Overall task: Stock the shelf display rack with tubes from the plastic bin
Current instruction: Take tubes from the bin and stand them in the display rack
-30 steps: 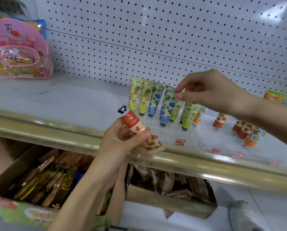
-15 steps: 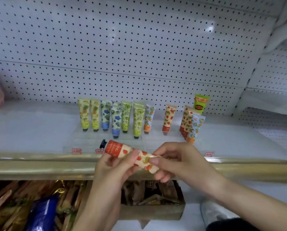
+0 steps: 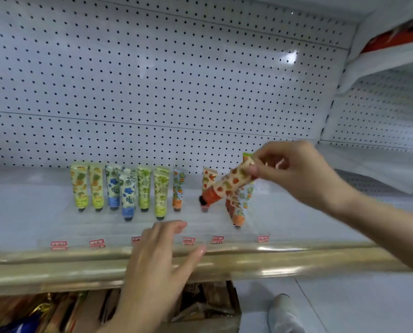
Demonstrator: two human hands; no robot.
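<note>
My right hand (image 3: 299, 174) pinches the crimped end of a strawberry-print tube (image 3: 227, 185) and holds it tilted, black cap down to the left, just above the right part of the clear display rack (image 3: 200, 227). Several tubes stand cap-down in the rack: yellow pineapple tubes (image 3: 80, 186), blue flower tubes (image 3: 127, 195), green tubes (image 3: 161, 193), an orange-print tube (image 3: 178, 188) and strawberry tubes behind the held one. My left hand (image 3: 160, 263) hovers with fingers spread and empty over the shelf's gold front rail. The plastic bin is not in view.
The white shelf board (image 3: 20, 207) has a white pegboard back wall (image 3: 152, 80). A gold rail (image 3: 284, 260) runs along the front edge with red price tags (image 3: 59, 245) behind it. Below are cardboard boxes of packets (image 3: 208, 306). A side shelf (image 3: 381, 164) adjoins at right.
The strawberry tube passed from my left hand to my right, which lifted it up and right over the rack. My left hand let go and spread its fingers near the rail.
</note>
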